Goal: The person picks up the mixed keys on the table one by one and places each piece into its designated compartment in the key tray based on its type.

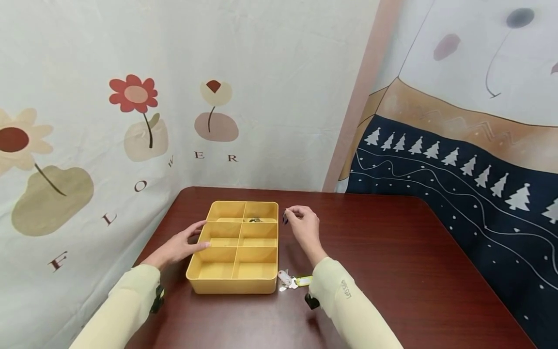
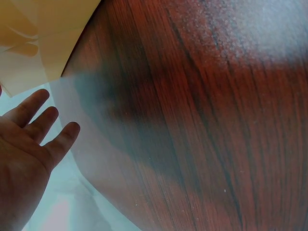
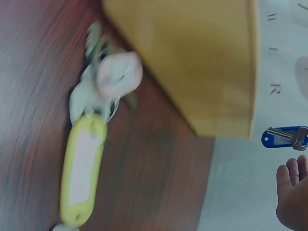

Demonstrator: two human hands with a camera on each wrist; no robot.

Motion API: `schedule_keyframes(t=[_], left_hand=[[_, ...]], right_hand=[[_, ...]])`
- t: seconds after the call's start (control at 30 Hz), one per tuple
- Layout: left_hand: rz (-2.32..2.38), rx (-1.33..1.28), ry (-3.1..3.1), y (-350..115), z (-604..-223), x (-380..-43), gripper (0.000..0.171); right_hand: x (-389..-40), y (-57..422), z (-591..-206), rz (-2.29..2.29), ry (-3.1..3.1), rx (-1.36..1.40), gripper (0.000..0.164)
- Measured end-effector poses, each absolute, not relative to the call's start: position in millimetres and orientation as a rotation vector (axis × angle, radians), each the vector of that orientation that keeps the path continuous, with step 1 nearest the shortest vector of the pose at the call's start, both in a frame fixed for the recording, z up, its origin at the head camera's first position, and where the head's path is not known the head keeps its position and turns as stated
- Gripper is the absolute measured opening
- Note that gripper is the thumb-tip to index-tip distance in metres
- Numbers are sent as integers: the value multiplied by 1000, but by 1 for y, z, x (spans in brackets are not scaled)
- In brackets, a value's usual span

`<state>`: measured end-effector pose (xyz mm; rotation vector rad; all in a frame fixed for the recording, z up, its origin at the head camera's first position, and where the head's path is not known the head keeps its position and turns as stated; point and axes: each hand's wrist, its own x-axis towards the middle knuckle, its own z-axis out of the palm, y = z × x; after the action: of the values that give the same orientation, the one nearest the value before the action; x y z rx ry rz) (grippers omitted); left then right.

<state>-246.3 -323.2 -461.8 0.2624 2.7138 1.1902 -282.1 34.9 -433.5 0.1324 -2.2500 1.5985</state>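
A yellow divided storage box (image 1: 233, 286) with several compartments stands on the table. At its left side my left hand (image 1: 178, 246) rests with fingers spread along the rim; in the left wrist view its fingers (image 2: 63, 144) are straight. Beyond the box's right wall, my right hand (image 1: 305, 228) pinches a key with a blue tag (image 3: 283, 138), which hangs in the air off the fingertips. Small dark metal pieces (image 1: 255, 220) lie in the back right compartment. Beside the front right corner of the box are keys with a pale pink tag (image 3: 118, 75) and a yellow tag (image 3: 83, 173).
The dark red-brown wooden table (image 1: 392, 271) extends to the right of the box. Behind it hangs a pale curtain (image 1: 279, 97) printed with flowers and letters. A navy cloth with white trees (image 1: 436, 189) hangs at the right edge.
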Motion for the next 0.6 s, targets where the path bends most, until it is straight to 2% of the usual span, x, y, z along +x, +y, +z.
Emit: schedule_keyframes(t=[0.27, 0.6], left_hand=[[1198, 246, 2706, -322, -462, -244, 84], [1218, 299, 2726, -324, -466, -245, 84]], right_hand=[[-274, 9, -424, 1601, -2267, 333, 8], [-273, -5, -432, 1550, -2326, 394, 7]])
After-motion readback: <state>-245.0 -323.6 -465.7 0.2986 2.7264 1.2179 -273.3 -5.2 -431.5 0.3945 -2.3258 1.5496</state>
